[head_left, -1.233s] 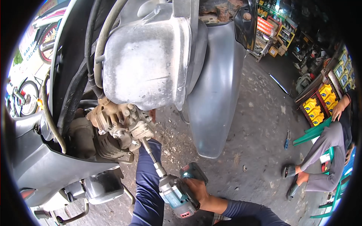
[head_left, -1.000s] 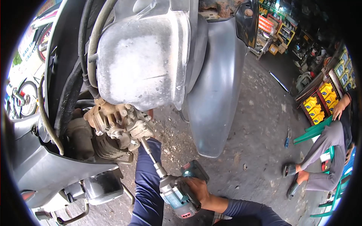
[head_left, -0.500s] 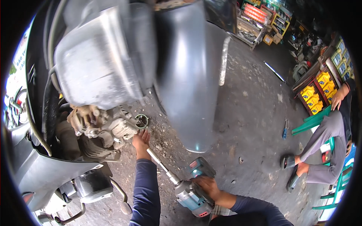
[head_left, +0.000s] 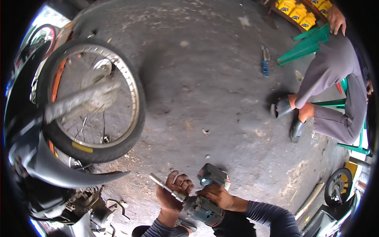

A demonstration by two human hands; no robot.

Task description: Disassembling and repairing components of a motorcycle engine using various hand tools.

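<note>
Teal and dark grey plastic clads the cordless impact wrench, the bulkiest thing at the hands; its black battery pack sits at the foot of the handle, with a spot of teal beside it; its silvery metal nose narrows to a slim, bright socket bar, slightly thicker at the free end.

Dark grey, scuffed floor fills most of the view, paler and gritty toward the lower edge; a motorcycle with grey body panels stands along the left, its front wheel wire-spoked and black-tyred; at the right a seated person in grey trousers and dark sandals has one hand near a knee, a green plastic chair underneath; another wheel stands at the lower right; yellow bottles line a rack at the upper right; a blue-handled tool lies on the floor near the chair.

Low in the view, just in front of the wearer, the wrench is grasped by the right hand, fingers wrapped round its handle; its long axis runs slantwise, rear end at lower right, bar pointing up and left toward the front wheel; the left hand is turned palm up beside the bar, fingers curled, a pale curved rim showing among them; whether they grip it I cannot tell.
</note>
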